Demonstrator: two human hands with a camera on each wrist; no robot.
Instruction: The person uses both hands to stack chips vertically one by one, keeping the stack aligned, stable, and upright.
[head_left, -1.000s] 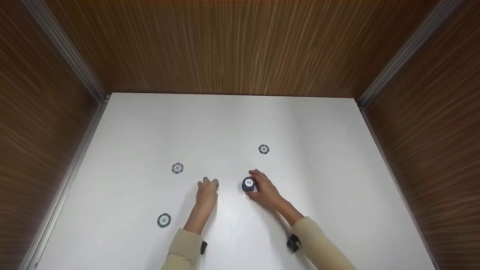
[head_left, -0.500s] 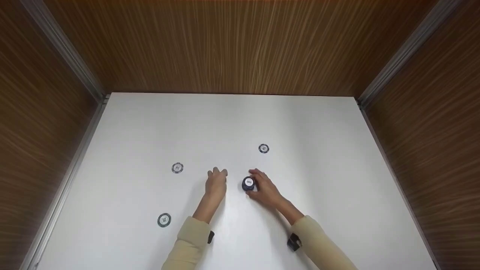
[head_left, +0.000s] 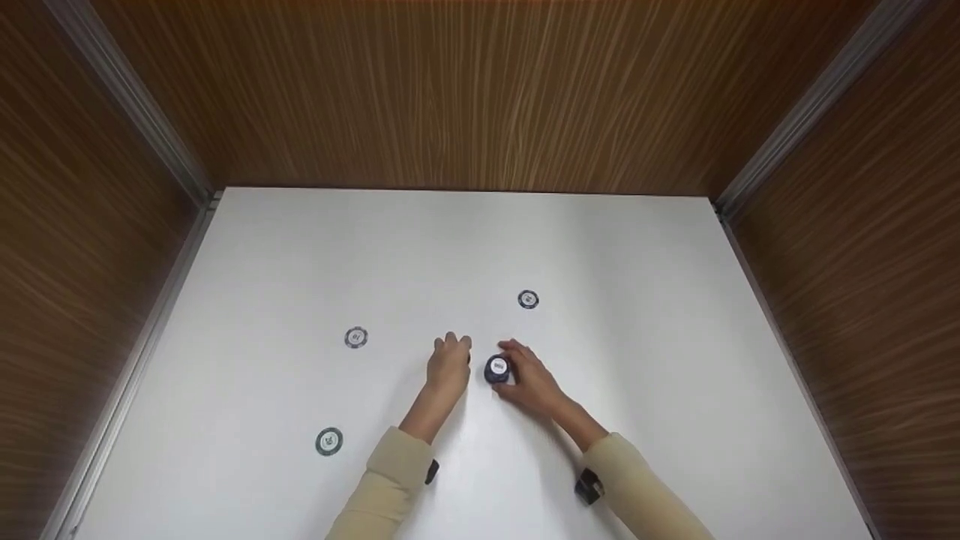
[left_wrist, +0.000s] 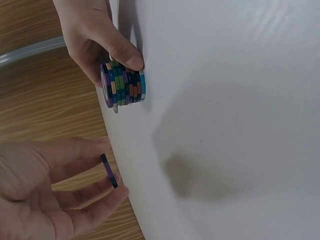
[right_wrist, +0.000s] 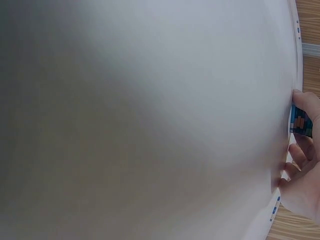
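Observation:
In the left wrist view my left hand (left_wrist: pixel 60 187) pinches one poker chip (left_wrist: pixel 109 171), dark and purple, on its edge between thumb and fingertips. From the head view, the left hand (head_left: pixel 448 366) is just left of a stack of poker chips (head_left: pixel 497 368), apart from it, and mostly covers its own chip. My right hand (head_left: pixel 532 381) grips that stack, thumb on the near side and fingers on the far side. Seen from the side, the stack (left_wrist: pixel 125 84) shows purple, green, orange and blue edges and stands on the white table.
Three single chips lie flat on the white table (head_left: pixel 660 315): a dark one (head_left: pixel 528 299) beyond the right hand, a grey one (head_left: pixel 356 337) to the left, and a green one (head_left: pixel 328 441) nearer at left. Wood-grain panels (head_left: pixel 450 97) enclose the table's back and sides.
My left hand has moved right and slightly away from me with its chip, closer to the stack. My right hand has stayed on the stack.

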